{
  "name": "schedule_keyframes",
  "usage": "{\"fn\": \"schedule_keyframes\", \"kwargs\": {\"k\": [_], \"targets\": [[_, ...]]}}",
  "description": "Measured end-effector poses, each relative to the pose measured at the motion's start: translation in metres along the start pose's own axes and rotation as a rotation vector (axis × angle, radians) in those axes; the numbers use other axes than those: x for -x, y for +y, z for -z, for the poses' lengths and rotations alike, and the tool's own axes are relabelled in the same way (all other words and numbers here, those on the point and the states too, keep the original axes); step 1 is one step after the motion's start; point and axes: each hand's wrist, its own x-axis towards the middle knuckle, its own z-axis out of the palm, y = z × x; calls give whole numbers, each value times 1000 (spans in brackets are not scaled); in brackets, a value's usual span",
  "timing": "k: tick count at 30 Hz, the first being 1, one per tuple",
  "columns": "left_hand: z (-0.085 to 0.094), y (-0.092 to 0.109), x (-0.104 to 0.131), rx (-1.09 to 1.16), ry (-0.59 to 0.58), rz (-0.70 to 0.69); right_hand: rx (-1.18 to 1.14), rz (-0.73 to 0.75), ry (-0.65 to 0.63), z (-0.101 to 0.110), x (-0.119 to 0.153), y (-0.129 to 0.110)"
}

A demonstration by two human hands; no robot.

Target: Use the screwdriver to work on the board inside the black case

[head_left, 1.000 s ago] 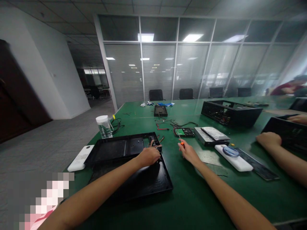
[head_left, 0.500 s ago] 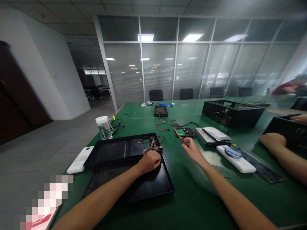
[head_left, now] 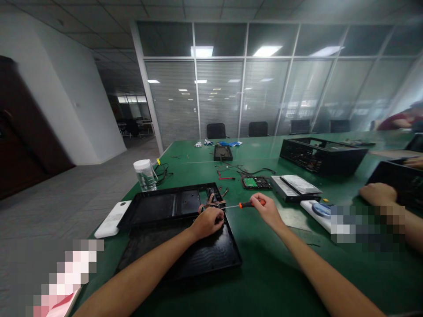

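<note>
Counted: one far panel (head_left: 155, 208), one near panel (head_left: 205, 255), both black; one screwdriver (head_left: 245, 204). Striped wires (head_left: 213, 203) seen in far panel's right end. Screwdriver clamped in right hand (head_left: 267, 211) above counter (head_left: 257, 264), tip just beside left hand (head_left: 207, 223), curled over near panel; whether closed on anything, cannot be told.

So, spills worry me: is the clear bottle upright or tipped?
Upright: the clear bottle stands on the green table, white lid uppermost.

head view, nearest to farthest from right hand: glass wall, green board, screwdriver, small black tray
1. Screwdriver, in the right hand
2. Green board, just beyond the hand
3. Small black tray, farther ahead, leftward
4. Glass wall, behind the table
</note>
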Motion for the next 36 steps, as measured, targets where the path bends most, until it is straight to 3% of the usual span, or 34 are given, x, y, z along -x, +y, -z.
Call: {"fn": "schedule_keyframes", "kwargs": {"k": [4,9,26,30,36], "targets": [[0,1,1,60,23,136,95,38,-41,0,3,0],[3,2,0,74,-12,135,179,83,-95,-1,5,4],[4,3,-1,88,-17,139,281,61,-94,-5,6,1],[2,2,-1,90,-11,155,487,136,-164,-3,4,-24],[2,4,-2,136,-11,185,907,219,-387,-10,-12,-100]]}}
